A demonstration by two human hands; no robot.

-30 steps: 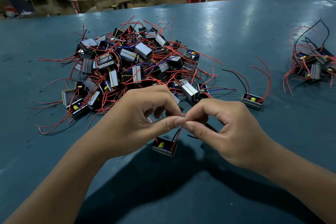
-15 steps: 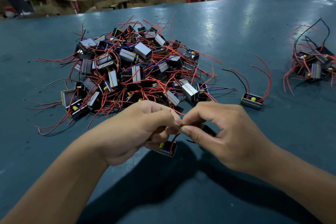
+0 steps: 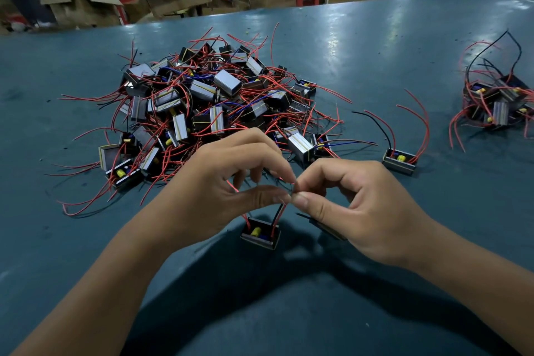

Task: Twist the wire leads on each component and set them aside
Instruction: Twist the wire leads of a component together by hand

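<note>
Frame centre: left hand [image 3: 231,193] and right hand [image 3: 355,211] pinch the wire leads [image 3: 281,211]; the dangling component [image 3: 260,233] may drop if either pinch slackens.

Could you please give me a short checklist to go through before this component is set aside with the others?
1. Left hand pinches the red and black wire leads: ok.
2. Right hand pinches the same leads: ok.
3. Twist finished: cannot tell, fingertips hide it.
4. Small black box component with yellow part hangs free below the hands: ok.
5. Bare teal table towards the small finished pile on the right: ok.
</note>
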